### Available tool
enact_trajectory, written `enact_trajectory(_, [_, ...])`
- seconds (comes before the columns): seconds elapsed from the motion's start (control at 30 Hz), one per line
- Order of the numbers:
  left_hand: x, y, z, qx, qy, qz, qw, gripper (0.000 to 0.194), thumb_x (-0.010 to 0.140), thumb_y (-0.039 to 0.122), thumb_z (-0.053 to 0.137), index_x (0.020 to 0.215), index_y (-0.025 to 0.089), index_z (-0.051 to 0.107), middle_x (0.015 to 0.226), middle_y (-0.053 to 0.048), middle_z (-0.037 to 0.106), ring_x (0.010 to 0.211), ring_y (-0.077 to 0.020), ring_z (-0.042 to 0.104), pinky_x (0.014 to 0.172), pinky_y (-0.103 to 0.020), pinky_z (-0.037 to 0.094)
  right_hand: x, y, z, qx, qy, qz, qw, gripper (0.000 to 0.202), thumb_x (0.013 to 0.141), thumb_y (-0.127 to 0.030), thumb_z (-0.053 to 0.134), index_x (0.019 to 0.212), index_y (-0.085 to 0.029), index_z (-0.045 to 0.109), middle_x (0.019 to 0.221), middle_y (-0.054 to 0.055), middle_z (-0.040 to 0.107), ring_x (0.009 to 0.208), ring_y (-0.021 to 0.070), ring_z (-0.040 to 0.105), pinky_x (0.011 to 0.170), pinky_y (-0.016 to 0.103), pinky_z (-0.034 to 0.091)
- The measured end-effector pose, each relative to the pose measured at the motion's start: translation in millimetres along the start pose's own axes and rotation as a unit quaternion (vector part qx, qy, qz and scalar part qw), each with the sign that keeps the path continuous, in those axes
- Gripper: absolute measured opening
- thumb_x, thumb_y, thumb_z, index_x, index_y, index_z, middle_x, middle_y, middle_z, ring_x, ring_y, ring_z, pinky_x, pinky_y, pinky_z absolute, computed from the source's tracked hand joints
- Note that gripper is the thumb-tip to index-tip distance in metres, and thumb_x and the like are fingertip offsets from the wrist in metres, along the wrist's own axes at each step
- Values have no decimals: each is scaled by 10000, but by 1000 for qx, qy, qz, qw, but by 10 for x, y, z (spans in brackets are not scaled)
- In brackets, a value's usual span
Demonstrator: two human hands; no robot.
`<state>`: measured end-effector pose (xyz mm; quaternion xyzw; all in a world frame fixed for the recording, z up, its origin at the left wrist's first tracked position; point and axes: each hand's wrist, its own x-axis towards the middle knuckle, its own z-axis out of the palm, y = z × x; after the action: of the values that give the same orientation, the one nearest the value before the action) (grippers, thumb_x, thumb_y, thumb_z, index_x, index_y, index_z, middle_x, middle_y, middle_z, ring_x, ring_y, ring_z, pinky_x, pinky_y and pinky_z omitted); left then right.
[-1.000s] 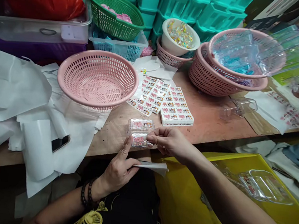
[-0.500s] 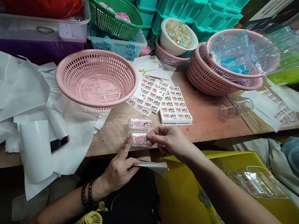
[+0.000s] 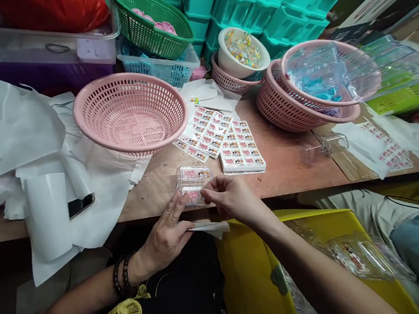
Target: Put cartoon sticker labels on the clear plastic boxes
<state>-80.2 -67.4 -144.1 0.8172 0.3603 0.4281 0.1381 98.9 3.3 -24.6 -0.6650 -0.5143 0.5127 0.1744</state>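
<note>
Head view shows a two-part clear plastic case point(image 3: 193, 174) lying near the front edge of the brown wooden table point(image 3: 147, 192). At its near part, the right hand point(image 3: 233, 196) pinches thumb against forefinger on the right end of a pink-printed sticker point(image 3: 191, 197). The left hand point(image 3: 164, 238) grips a white paper sheet point(image 3: 211, 227) between thumb and curled fingers, its two foremost fingers stretched to the case's near left corner. Beyond the case lies a stack of printed white sticker sheets point(image 3: 244, 148); leftward stands a round pink plastic basket point(image 3: 132, 118)
</note>
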Motion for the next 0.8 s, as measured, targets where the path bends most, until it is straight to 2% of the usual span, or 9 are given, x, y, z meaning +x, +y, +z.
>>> enact_trajectory(0.1, [11,7,-16,16,-15,-11,1000,155,893,42,599,952,162,679,1608,-111,361,1492,-344,319,1161,-500,445,-63,-62,38,-132,52,-52,989,176,809,-244,663,655,-191,596,558,-25,589,480,100,513,483,226,355])
enact_trajectory(0.23, [46,40,-34,29,-21,-20,999,154,895,34,586,932,158,669,1556,-140,421,1481,-359,337,1141,-517,464,-151,-121,49,-322,97,-46,941,156,853,-359,659,799,-213,657,692,31,695,658,186,639,596,266,403])
enact_trajectory(0.4, [43,68,-51,31,-14,-27,999,137,904,53,585,901,165,663,1566,-140,403,1475,-356,350,1150,-525,452,-278,25,-115,-448,169,-9,878,506,860,-569,623,1143,-149,623,907,163,735,884,335,706,728,385,510])
enact_trajectory(0.43, [38,64,-53,29,-14,-28,999,135,904,58,586,896,167,665,1571,-136,398,1476,-354,350,1149,-521,454,-298,85,-152,-440,183,-39,878,521,868,-554,617,1194,-149,600,957,168,733,917,332,705,755,399,525])
enact_trajectory(0.5, [39,48,-51,24,-20,-28,999,130,905,69,589,886,169,670,1586,-129,382,1479,-356,343,1138,-515,467,-301,219,-184,-405,184,-169,879,537,886,-462,612,1317,-150,537,1176,192,690,1084,320,669,865,421,535])
enact_trajectory(0.6, [83,23,-51,16,-32,-23,999,124,906,90,593,882,171,683,1612,-119,351,1483,-369,329,1124,-528,472,-176,405,-73,-397,140,-350,837,658,877,-257,598,1482,-94,396,1555,264,375,1428,343,404,1069,479,437])
enact_trajectory(0.67, [117,36,-92,2,-34,-19,999,118,909,120,603,873,183,697,1615,-101,355,1476,-369,345,1127,-538,462,-32,483,71,-428,125,-363,818,644,868,-142,563,1488,-78,403,1588,286,305,1472,369,324,1102,531,392])
enact_trajectory(0.73, [108,73,-201,-24,-33,-20,999,111,907,169,626,853,204,717,1611,-73,373,1457,-361,384,1116,-509,481,105,525,179,-439,131,-349,818,541,889,-93,530,1428,-100,495,1515,279,434,1393,357,451,1077,524,422])
enact_trajectory(0.8, [38,75,-383,-62,-47,-53,996,112,896,210,645,854,231,746,1611,-39,377,1429,-345,436,1038,-409,563,184,561,172,-413,160,-353,824,440,911,-79,509,1345,-126,574,1389,233,580,1247,307,591,1012,446,491])
